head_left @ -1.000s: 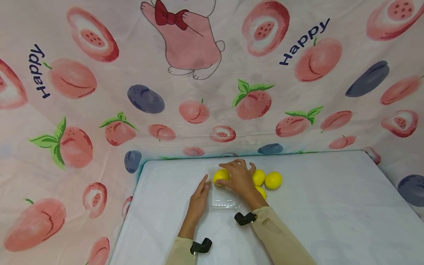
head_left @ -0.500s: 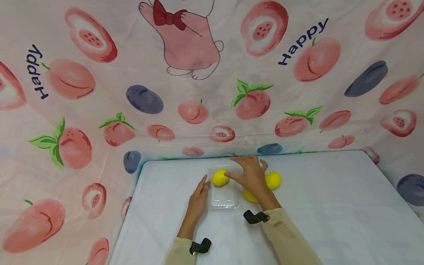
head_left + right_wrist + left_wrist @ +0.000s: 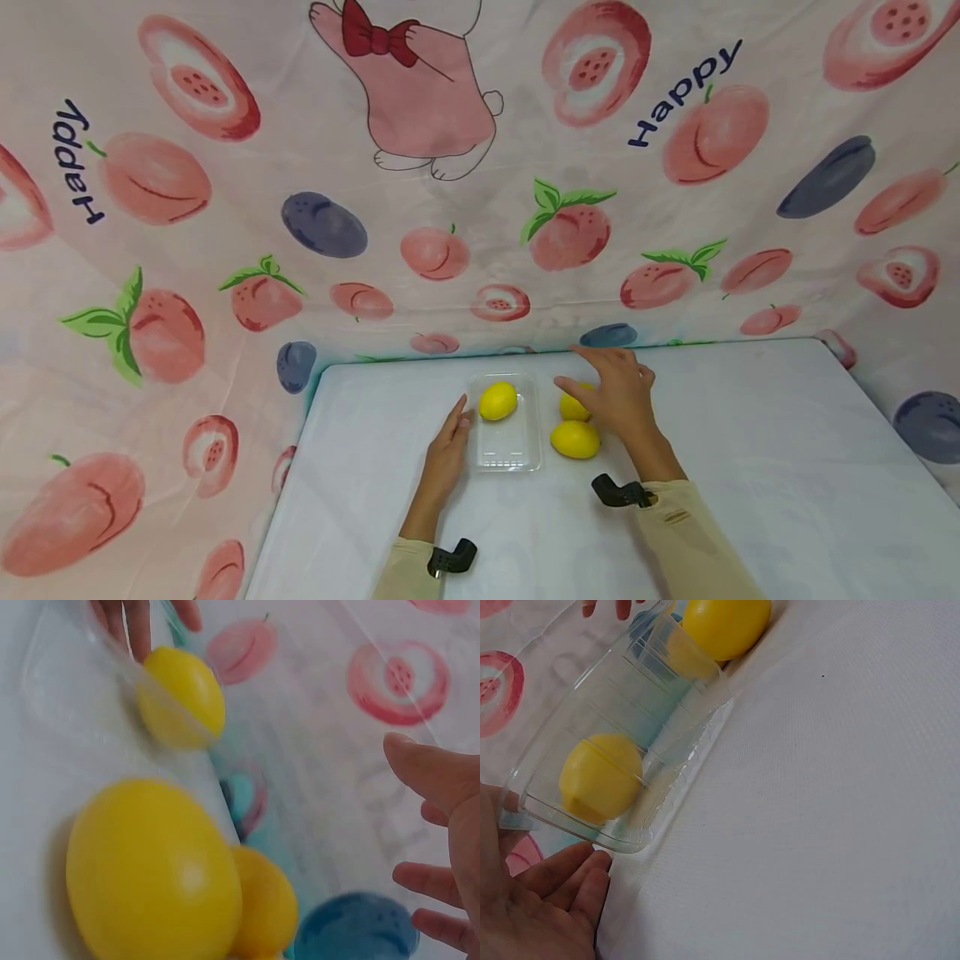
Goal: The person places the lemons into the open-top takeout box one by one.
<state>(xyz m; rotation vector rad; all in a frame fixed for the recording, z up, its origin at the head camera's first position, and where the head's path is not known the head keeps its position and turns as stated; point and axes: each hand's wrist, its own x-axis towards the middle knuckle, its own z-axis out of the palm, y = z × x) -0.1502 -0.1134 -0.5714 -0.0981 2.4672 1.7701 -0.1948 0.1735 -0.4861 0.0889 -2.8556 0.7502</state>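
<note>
One lemon point(image 3: 498, 401) lies in the far half of a clear plastic container point(image 3: 508, 442). My left hand point(image 3: 446, 454) rests along the container's left side with relaxed fingers; in the left wrist view its thumb is at the container's corner and its fingers point(image 3: 562, 877) are beside the wall. To the right of the container, a lemon point(image 3: 575, 440) lies on the table, with another lemon point(image 3: 573, 406) just beyond it, partly covered by my right hand point(image 3: 621, 392). That hand hovers over the lemons, fingers spread, holding nothing. Whatever lies under its palm is hidden in the head view.
The white table point(image 3: 787, 458) extends widely to both sides. A fruit-print cloth point(image 3: 450, 200) hangs along its back edge and sides. Each wrist carries a small black camera, such as the right wrist's camera point(image 3: 618, 492).
My right hand has let go of the lemon in the container and moved right, over the loose lemons. The left hand stays at the container's side.
</note>
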